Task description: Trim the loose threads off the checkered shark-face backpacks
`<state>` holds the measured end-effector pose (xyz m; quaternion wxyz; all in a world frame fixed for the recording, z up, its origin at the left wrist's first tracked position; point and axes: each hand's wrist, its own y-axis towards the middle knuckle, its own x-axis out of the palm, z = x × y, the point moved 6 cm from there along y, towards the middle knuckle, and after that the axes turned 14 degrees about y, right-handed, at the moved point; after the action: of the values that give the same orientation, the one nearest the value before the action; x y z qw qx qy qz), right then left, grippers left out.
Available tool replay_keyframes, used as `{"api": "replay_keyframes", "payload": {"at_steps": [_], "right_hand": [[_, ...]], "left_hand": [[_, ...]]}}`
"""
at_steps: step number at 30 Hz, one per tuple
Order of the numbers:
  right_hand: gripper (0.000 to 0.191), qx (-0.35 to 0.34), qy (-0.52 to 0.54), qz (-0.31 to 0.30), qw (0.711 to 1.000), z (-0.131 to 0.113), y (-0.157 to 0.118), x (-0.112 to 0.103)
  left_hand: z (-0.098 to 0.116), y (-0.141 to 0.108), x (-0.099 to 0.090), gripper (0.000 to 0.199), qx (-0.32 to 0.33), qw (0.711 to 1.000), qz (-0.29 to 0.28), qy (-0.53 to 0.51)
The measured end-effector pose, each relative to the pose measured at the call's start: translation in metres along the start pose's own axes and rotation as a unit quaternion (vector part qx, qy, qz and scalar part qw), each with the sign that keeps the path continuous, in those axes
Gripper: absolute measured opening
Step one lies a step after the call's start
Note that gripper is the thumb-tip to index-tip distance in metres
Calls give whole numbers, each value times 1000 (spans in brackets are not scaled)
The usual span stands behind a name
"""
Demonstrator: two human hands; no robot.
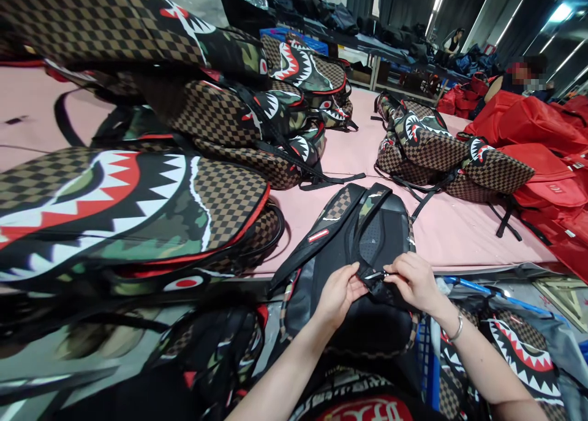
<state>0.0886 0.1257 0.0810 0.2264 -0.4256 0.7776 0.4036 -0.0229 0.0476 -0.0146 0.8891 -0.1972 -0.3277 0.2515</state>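
A black backpack (331, 255) lies back side up in front of me, its upper part on the pink table and its lower part over the edge. Its shoulder straps carry checkered and camouflage patches. My left hand (342, 293) pinches one black shoulder strap (361, 240) near its lower end. Close beside it, my right hand (413, 283) is closed on a small dark tool with a shiny edge (376, 275), which touches the strap. Fingers hide part of that tool, so its exact kind is unclear.
Checkered backpacks with shark-mouth prints (138, 206) are piled on the left of the pink table (316, 225). More checkered bags (432, 139) lie farther back, beside red bags (533, 163). A blue-rimmed cart (500, 293) with bags stands below right. People sit farther off.
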Motion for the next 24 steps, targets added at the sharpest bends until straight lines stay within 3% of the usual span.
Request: {"api": "replay_keyframes", "payload": {"at_steps": [4,21,24], "right_hand": [[14,13,18,31,999,2,-9,-1],[13,-12,-2,22,1000,-1,-5,5],[11,6,22,51,998,-1,-10,2]], "left_hand": [[1,-1,-1,10,-7,1000,7,3],[4,-6,3,11,-4,1000,4,14],[4,-5,2,11,-10,1000,10,8]]}}
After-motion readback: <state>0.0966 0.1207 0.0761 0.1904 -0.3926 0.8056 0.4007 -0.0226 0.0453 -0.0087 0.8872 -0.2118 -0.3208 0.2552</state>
